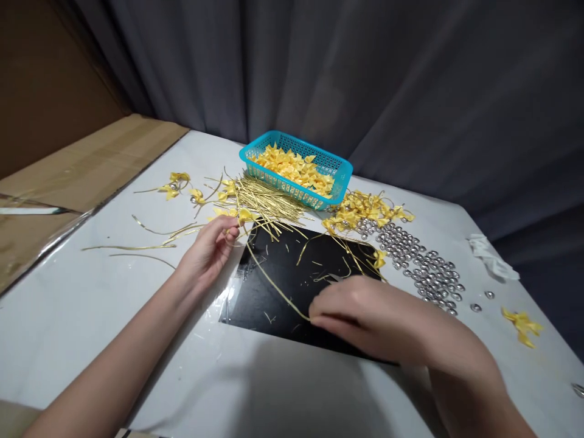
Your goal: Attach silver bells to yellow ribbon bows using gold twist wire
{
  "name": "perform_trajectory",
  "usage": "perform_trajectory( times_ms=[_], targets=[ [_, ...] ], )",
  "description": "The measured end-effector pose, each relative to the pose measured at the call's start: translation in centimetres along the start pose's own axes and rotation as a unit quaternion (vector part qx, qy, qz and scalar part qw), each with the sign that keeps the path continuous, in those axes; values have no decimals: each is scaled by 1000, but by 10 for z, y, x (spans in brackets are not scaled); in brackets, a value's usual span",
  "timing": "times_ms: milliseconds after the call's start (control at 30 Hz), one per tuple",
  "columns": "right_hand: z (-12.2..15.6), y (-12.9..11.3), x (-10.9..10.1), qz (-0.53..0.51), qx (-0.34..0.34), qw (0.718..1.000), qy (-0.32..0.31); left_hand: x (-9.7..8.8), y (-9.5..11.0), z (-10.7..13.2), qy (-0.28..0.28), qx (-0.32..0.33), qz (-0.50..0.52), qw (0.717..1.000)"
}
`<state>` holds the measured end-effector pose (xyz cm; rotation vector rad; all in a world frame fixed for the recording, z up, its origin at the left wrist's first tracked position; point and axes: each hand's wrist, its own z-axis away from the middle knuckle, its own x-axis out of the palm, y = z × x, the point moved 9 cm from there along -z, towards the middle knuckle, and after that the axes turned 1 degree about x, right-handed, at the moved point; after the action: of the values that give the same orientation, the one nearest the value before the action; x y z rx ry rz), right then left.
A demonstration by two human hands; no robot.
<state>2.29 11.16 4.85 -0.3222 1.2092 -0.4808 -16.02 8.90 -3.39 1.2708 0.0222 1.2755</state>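
My left hand (214, 246) pinches a small yellow ribbon flower (246, 215) above the far left corner of a black mat (274, 267). A gold cord (278, 289) runs down from the flower in a shallow curve. Its lower end is gripped by my right hand (347, 310), closed over the right part of the mat. A pointed grey blade (336, 277) shows just beyond my right knuckles; whether that hand touches it I cannot tell. Short gold clippings lie scattered on the mat.
A blue basket (342, 182) of yellow flowers stands at the back, with a bundle of gold cords (269, 198) before it. Silver beads (433, 274) and corded flowers (369, 210) spread to the right. Crumpled white tissue (493, 258) lies far right; cardboard (91, 152) borders the left.
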Motion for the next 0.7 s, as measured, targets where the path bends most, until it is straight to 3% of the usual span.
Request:
perform_trajectory(
  times_ms=[167,367,600,700],
  targets=[
    [-14,50,12,-48,85,994,-45,3,0,4,-2,-16,25,1000],
    [-9,63,8,-94,108,989,-49,5,-5,6,4,-31,40,999],
    [46,94,-37,-165,150,975,24,2,-4,2,7,-27,37,999],
    [72,104,-46,-188,175,965,43,0,-6,0,10,-26,25,999]
  ],
)
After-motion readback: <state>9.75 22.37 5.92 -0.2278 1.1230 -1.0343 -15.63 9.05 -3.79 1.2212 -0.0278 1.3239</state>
